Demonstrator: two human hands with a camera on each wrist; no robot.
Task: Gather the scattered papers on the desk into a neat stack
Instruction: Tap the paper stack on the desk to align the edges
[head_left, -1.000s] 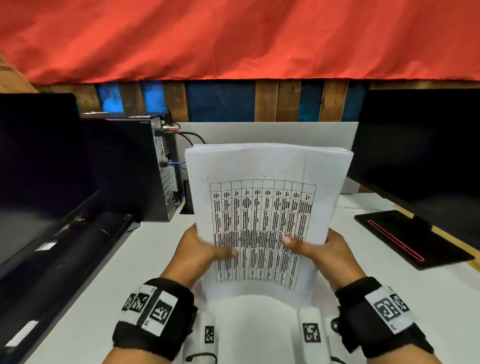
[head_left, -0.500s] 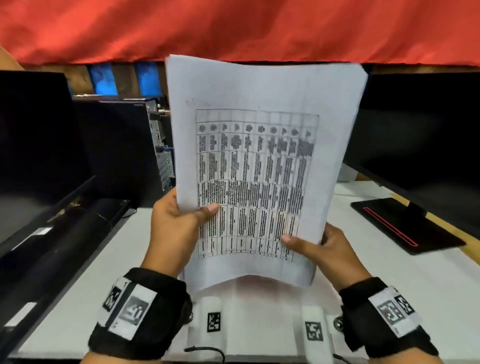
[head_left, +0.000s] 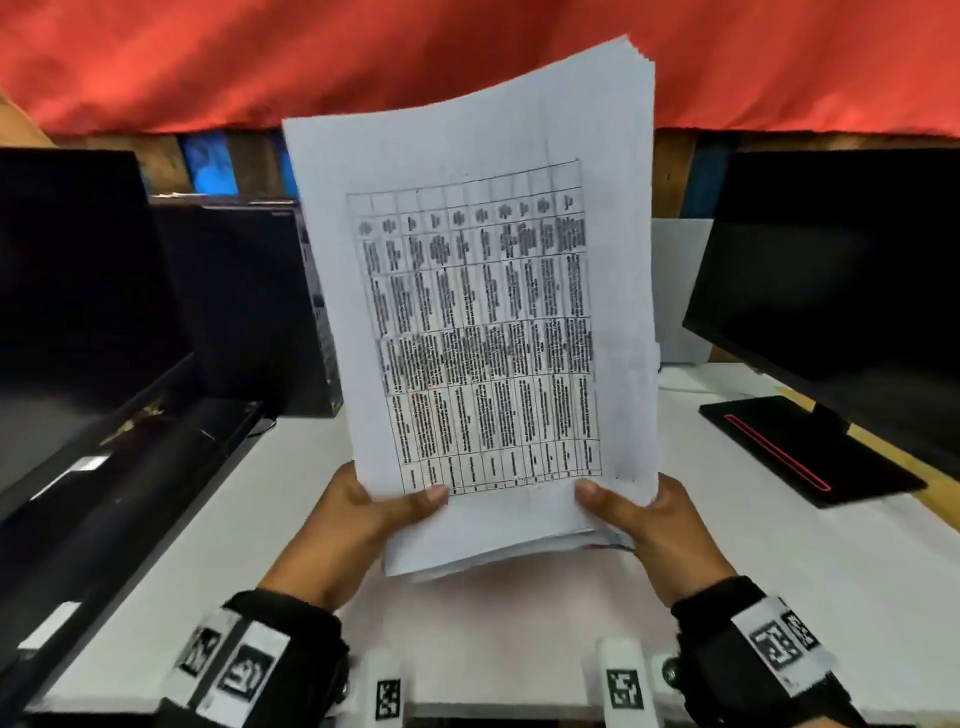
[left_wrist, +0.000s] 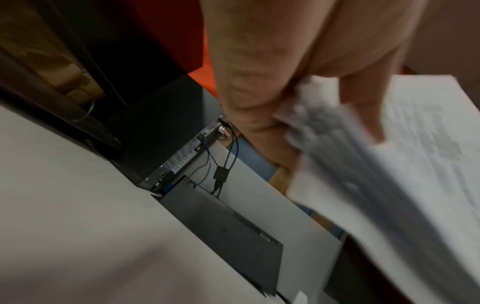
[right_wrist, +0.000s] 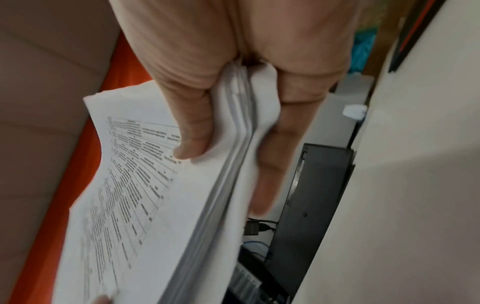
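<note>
While both hands hold the stack up off the desk, here is the scene, biggest thing first.

Red cloth (head_left: 260, 57): soft, creased fabric across the whole back, hanging over wooden slats.
Desk (head_left: 779, 597): flat, matte white top, bare in front of the wrists and between the dark equipment on either side.
Left monitor (head_left: 67, 291): glossy black panel, angled, lining the desk's left edge.
Right monitor (head_left: 841, 270): black screen on a flat rectangular base with a thin red line, near the right edge.
Computer tower (head_left: 244, 301): boxy black case behind the left monitor; the left wrist view shows cables at its rear.
Stack of papers (head_left: 483, 322): thin white sheets, many thick, held nearly upright in the air above the desk's middle, tilted a touch to the right. The top sheet carries a printed grid of small dark text. Upper right corner fans slightly, sheet edges stepped; the lower edge also shows uneven layers.
Left hand (head_left: 363, 525): gripping the lower left corner, thumb flat on the front sheet, fingers curled behind.
Right hand (head_left: 649, 525): gripping the lower right corner, thumb on the front, fingers wrapped behind the sheet edges.
Wrist bands: black straps with square printed markers.
</note>
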